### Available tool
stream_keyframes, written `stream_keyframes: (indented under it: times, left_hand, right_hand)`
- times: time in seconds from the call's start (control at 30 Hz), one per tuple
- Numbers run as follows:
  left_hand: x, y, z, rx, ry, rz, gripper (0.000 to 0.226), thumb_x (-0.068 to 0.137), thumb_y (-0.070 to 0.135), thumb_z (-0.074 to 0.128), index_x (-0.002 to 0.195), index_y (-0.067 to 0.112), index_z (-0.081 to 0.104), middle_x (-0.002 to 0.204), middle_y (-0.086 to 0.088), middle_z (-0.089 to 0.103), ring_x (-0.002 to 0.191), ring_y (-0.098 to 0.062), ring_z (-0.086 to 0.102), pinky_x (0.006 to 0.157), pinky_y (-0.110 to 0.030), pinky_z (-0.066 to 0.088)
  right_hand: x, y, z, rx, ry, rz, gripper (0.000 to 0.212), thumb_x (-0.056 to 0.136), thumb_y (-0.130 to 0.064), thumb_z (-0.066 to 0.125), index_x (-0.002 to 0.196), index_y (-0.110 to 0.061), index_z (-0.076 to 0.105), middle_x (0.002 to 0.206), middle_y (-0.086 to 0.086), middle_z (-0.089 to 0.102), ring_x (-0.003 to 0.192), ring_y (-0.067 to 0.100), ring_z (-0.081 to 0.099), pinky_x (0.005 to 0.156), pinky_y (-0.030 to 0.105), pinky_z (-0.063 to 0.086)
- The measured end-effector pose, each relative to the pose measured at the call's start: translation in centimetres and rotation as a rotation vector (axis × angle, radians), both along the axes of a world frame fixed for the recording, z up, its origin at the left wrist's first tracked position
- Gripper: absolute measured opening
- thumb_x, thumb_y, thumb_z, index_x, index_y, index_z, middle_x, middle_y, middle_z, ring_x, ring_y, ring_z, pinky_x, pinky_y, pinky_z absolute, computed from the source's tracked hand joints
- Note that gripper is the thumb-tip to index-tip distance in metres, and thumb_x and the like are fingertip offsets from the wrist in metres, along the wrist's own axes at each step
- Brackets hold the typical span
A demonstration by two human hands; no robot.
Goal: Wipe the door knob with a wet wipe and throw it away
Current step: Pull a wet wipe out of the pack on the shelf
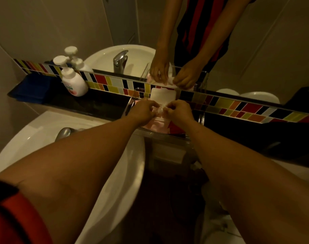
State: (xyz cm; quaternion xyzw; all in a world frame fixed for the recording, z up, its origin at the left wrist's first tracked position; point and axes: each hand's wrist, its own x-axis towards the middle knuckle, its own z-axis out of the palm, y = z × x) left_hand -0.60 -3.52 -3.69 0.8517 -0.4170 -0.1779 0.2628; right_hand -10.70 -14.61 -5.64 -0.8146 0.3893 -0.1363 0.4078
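Note:
A pink and white wet wipe pack [156, 125] lies in a clear holder [130, 103] on the dark ledge under the mirror. Its white flap [162, 94] stands raised behind my fingers. My left hand [143, 111] and my right hand [178, 111] meet above the pack, and both pinch a small white bit of wet wipe [161, 109] between their fingertips. The door knob is not in view. The mirror repeats both hands and the wipe.
A white sink [32, 136] with a chrome tap [63, 132] sits at my lower left. A white soap pump bottle [73, 81] and a folded blue cloth [31, 89] rest on the ledge at left. Coloured tiles [238, 106] line the mirror's base.

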Motion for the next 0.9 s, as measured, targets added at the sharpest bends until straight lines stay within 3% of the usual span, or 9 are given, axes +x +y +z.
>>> stream_keyframes:
  times: [0.1,0.27,0.4,0.53,0.67,0.73,0.8,0.9]
  left_hand:
    - [-0.2,-0.3,0.0,-0.047,-0.004,0.036,0.023,0.090,0.018,0.065,0.112,0.011,0.068,0.124,-0.011,0.054,0.093,-0.014,0.055,0.076,-0.023,0.047]
    - [-0.4,-0.7,0.9,-0.133,0.045,0.097,0.017,0.093,0.017,0.061,0.106,0.009,0.067,0.118,-0.009,0.059,0.098,-0.016,0.056,0.077,-0.024,0.042]
    - [-0.6,-0.4,2.0,-0.112,0.156,0.054,0.019,0.090,0.015,0.065,0.109,0.012,0.063,0.114,-0.003,0.061,0.095,-0.013,0.056,0.064,-0.016,0.042]
    - [-1.3,-0.3,3.0,-0.123,0.278,0.011,0.038,0.083,0.008,0.071,0.118,0.011,0.058,0.098,-0.009,0.066,0.084,-0.017,0.064,0.065,-0.023,0.051]
    - [-1.8,0.0,4.0,-0.184,0.292,0.034,0.019,0.085,0.009,0.070,0.101,-0.001,0.070,0.088,-0.021,0.071,0.073,-0.022,0.065,0.070,-0.036,0.058]
    - [-1.6,0.8,5.0,-0.198,0.343,0.050,0.019,0.086,0.012,0.069,0.101,0.000,0.071,0.088,-0.019,0.072,0.071,-0.019,0.067,0.066,-0.033,0.058]
    - [-1.3,1.8,6.1,-0.185,0.373,0.054,0.022,0.088,0.016,0.068,0.105,0.002,0.072,0.094,-0.016,0.073,0.078,-0.022,0.068,0.068,-0.032,0.057]
    - [-0.7,3.6,8.1,-0.156,0.398,0.068,0.023,0.091,0.021,0.063,0.106,0.007,0.072,0.104,-0.014,0.073,0.096,-0.026,0.068,0.082,-0.038,0.055]
  right_hand:
    - [-0.5,-0.3,0.8,0.102,-0.057,-0.057,0.011,0.092,-0.022,0.063,0.099,-0.014,0.067,0.098,0.004,0.066,0.092,0.019,0.064,0.072,0.028,0.053]
    - [-1.3,-0.7,2.4,0.289,-0.165,-0.135,0.011,0.094,-0.017,0.060,0.096,-0.008,0.064,0.095,0.015,0.067,0.083,0.026,0.066,0.070,0.039,0.057]
    - [-1.8,-0.7,4.7,0.426,-0.314,-0.124,0.018,0.097,-0.009,0.052,0.106,0.003,0.062,0.096,0.016,0.067,0.073,0.020,0.067,0.055,0.027,0.057]
    - [-2.6,-0.4,6.6,0.536,-0.399,-0.087,0.017,0.096,-0.004,0.053,0.111,0.003,0.059,0.092,0.015,0.065,0.072,0.021,0.069,0.058,0.027,0.061]
    - [-3.6,-0.1,7.7,0.529,-0.433,-0.114,0.020,0.093,0.001,0.056,0.113,0.005,0.058,0.090,0.013,0.062,0.071,0.021,0.066,0.057,0.024,0.060]
    - [-3.9,0.1,8.2,0.553,-0.463,-0.166,0.026,0.090,0.005,0.057,0.116,0.004,0.056,0.090,0.017,0.061,0.069,0.021,0.065,0.055,0.024,0.060]
    - [-4.0,0.4,8.8,0.576,-0.485,-0.182,0.031,0.089,0.008,0.056,0.119,0.003,0.054,0.090,0.018,0.061,0.068,0.022,0.065,0.056,0.025,0.059]
    - [-3.6,1.5,9.9,0.590,-0.478,-0.156,0.038,0.087,0.009,0.058,0.123,-0.002,0.055,0.096,0.017,0.062,0.077,0.024,0.067,0.061,0.027,0.061]
